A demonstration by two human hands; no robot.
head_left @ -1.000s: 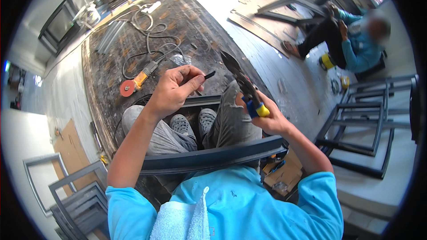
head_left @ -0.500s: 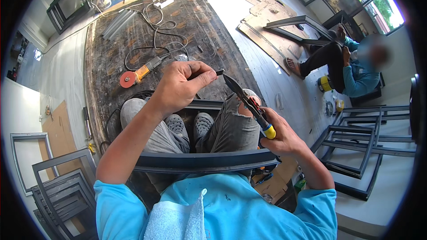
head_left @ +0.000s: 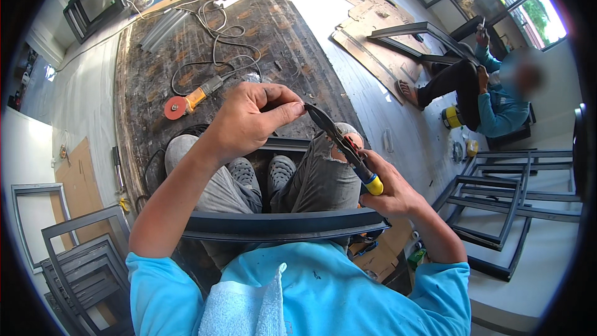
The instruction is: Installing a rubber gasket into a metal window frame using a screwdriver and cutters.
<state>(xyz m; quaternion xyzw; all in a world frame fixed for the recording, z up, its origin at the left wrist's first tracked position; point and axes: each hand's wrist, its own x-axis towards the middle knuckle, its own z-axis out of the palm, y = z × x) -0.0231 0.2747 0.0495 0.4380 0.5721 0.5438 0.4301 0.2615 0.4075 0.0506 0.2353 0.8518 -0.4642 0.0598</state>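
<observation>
In my right hand (head_left: 397,188) is a pair of snips (head_left: 341,140) with dark jaws, a red part near the pivot and yellow-and-blue grips. My fingers wrap round the grips, and the jaws point up and left. My left hand (head_left: 249,118) is closed in a pinch between thumb and forefinger, right at the jaws' tip. A small black piece is held there, mostly hidden now by the fingertips and the jaws. Across my lap lies a dark grey metal profile (head_left: 283,224), untouched by either hand.
An angle grinder (head_left: 194,98) with a red disc and a long cord lies on the stained board (head_left: 280,31). Metal frames (head_left: 497,202) lie at right; more frames (head_left: 81,236) lean at left. A seated co-worker (head_left: 497,106) sits at right beside cardboard (head_left: 367,43).
The snips' jaws have moved up and left to my left fingertips, covering most of the small black piece. The co-worker's hand has risen slightly.
</observation>
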